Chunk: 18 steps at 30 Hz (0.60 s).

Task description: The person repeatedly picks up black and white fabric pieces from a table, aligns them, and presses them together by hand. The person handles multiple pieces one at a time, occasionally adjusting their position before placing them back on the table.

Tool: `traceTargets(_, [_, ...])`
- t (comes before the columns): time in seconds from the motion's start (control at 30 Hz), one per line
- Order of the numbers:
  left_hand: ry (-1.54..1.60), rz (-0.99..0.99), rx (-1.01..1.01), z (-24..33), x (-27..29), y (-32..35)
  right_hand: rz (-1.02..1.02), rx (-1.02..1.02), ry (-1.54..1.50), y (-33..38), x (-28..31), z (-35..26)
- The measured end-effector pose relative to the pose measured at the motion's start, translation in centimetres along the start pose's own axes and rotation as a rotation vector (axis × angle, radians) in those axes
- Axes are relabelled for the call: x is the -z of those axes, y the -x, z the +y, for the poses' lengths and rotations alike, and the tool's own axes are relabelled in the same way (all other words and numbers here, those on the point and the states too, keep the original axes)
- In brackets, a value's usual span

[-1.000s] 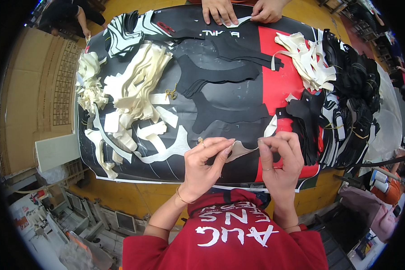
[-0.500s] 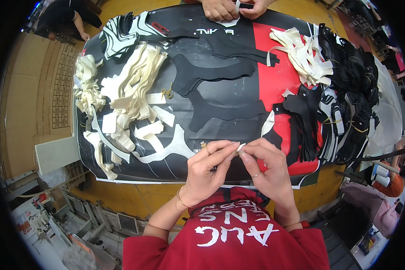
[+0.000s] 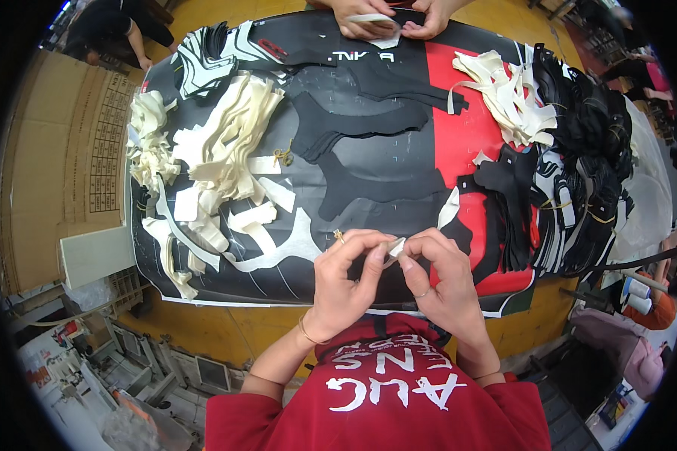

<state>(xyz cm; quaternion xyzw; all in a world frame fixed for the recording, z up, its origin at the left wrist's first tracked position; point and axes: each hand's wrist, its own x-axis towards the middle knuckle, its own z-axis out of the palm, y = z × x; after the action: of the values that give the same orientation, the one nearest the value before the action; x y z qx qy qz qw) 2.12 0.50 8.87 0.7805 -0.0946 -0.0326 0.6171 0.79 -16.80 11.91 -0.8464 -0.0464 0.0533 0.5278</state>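
Note:
Between my fingertips is a small white piece of sheet material point(image 3: 396, 246), partly covered by the fingers. My left hand point(image 3: 344, 279) pinches one side of it, thumb against forefinger. The other side is gripped by my right hand point(image 3: 442, 272) in the same way. Just left of my left hand, a white forked cut piece point(image 3: 287, 250) lies flat on the table. Beyond my hands lie dark, curved cut pieces point(image 3: 384, 186), some in stacks. A narrow white scrap point(image 3: 449, 208) rests past my right hand.
Cream fabric strips point(image 3: 229, 139) heap up at the left, with a yellow tie point(image 3: 283, 155) beside them. Black bundles point(image 3: 590, 173) and cream pieces point(image 3: 508, 98) fill the right. Across the black-and-red table cover point(image 3: 447, 135), a co-worker's hands point(image 3: 365, 19) hold a white strip.
The white piece now shows more between my fingertips, and my hands have shifted slightly. Across the table, the co-worker's hands have moved a little apart, with the white strip now curved.

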Motion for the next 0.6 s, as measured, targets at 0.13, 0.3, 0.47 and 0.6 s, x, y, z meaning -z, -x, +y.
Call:
traceTargets(0.13, [0.639, 0.171, 0.370, -1.5, 1.0, -0.6, -0.073, -0.074, -0.301, 0.3, 0.9, 0.9])
traceTargets(0.3, [1.073, 0.315, 0.425, -4.0, 5.2, -1.3, 0.034, -0.105, -0.643, 1.3, 3.5, 2.9])
traceTargets(0.47, [0.957, 0.439, 0.392, -4.7, 7.7, -0.3, 0.122, -0.077, -1.016, 2.0, 6.4, 5.3])
traceTargets(0.6, [0.937, 0.441, 0.381, -4.7, 8.5, 0.2, 0.360, 0.012, -1.167, 3.1, 11.1, 6.8])
